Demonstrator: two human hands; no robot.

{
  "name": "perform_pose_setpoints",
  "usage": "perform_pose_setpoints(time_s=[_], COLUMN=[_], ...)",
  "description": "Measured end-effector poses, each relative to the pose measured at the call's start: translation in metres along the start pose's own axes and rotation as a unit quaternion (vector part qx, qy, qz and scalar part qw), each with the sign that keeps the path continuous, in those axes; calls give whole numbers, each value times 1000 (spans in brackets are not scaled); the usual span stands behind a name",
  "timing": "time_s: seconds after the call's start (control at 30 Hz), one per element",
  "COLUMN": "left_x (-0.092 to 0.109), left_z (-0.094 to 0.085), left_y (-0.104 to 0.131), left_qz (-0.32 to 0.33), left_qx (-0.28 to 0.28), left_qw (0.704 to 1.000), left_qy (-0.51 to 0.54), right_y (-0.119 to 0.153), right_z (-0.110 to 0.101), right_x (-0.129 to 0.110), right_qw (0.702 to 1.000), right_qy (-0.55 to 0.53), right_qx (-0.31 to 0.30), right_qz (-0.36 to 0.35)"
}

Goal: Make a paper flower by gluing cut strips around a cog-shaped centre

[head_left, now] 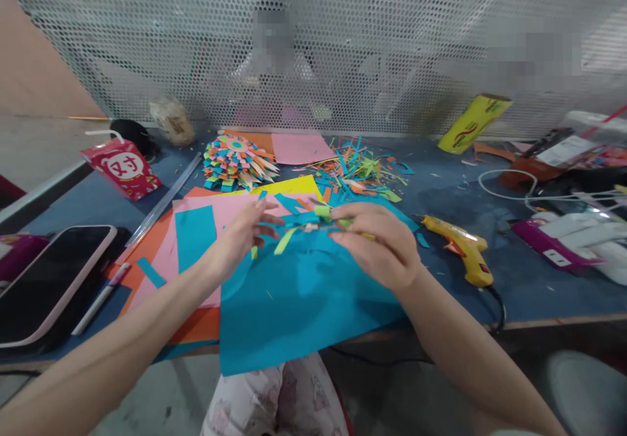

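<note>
My right hand (379,243) is closed, pinching a curled light-green paper strip (322,212) above a large blue sheet (308,312). Something thin with a bit of yellow also shows at its fingers, too blurred to name. To the left, my left hand (247,230) hovers with its fingers apart and nothing visible in them. Between the hands, a green strip (285,241) and small blue strips (288,203) lie on the stacked paper. Pink (161,260) and orange (196,326) sheets stick out under the blue one.
A layered paper flower (238,160) and a heap of paper scraps (360,168) lie at the back, before a perforated metal screen (392,44). At right are a yellow glue gun (460,247) and a yellow tube (473,124). A phone (53,286) and a red drink carton (122,168) are at left.
</note>
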State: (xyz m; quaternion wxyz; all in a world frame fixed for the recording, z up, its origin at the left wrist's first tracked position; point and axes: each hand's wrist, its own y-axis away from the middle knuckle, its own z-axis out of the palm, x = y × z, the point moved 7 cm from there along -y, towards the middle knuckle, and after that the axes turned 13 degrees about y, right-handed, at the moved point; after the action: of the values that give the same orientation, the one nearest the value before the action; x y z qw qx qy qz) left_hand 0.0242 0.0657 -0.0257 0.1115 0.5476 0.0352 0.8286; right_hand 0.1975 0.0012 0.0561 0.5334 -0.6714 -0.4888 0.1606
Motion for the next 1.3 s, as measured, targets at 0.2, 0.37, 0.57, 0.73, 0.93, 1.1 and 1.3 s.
perform_pose_setpoints(time_s=[0.2, 0.37, 0.57, 0.73, 0.93, 1.1, 1.3], left_x=[-31, -31, -4, 20, 24, 21, 17], left_z=[26, 27, 9, -10, -12, -12, -2], left_y=[18, 23, 6, 4, 7, 8, 7], left_qz=[-210, -217, -41, 142, 193, 190, 169], left_qx=[-161, -162, -65, 41, 65, 84, 34], left_qw=[961, 956, 988, 978, 970, 973, 983], left_qy=[80, 116, 134, 147, 130, 102, 68], right_y=[-9, -11, -7, 4, 32, 43, 41], right_z=[-5, -5, -5, 2, 40, 70, 75], right_x=[-29, -34, -28, 8, 38, 27, 23], right_qw=[991, 991, 996, 992, 893, 788, 775], right_qy=[54, 49, -2, -2, -119, -289, -314], right_qx=[-19, 12, 22, 42, -75, -169, -167], right_qz=[-124, -121, -89, 121, 428, 516, 523])
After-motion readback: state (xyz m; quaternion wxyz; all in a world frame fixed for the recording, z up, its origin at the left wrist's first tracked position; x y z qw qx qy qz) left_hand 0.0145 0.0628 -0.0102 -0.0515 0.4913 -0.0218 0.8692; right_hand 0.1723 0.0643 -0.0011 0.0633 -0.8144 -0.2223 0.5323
